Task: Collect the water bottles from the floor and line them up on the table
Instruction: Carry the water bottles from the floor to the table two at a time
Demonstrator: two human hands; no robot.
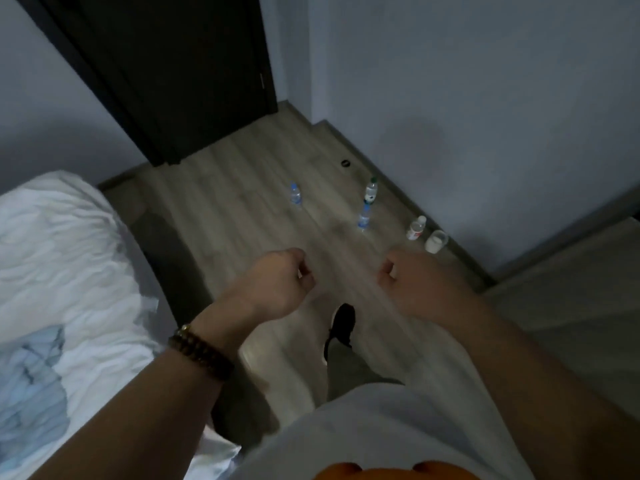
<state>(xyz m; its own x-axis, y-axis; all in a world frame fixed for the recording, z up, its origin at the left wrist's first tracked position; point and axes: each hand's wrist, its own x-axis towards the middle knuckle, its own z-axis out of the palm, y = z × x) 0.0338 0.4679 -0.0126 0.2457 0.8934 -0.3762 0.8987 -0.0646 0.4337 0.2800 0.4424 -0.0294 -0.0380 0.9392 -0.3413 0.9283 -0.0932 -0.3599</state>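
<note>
Basically nothing was done yet: the bottles [363, 220] all sat on the floor [242, 209], from its middle to its right edge, no tabletop in sight, left grip [277, 282] and right grip [412, 282] curled up empty.

Dim room, bluish-grey walls [485, 81]. Grey wood-plank floor [242, 209] runs from centre toward 12 o'clock. Dark door [180, 64] at 11 o'clock. Grey baseboard [398, 183] along the wall from 1 to 3 o'clock. Bed [69, 254] with rumpled white sheets at 9 o'clock. Small dark round object [345, 163] on the floor at 1 o'clock, near the baseboard. Flat grey surface [571, 289] at 3 o'clock, unclear what.
</note>
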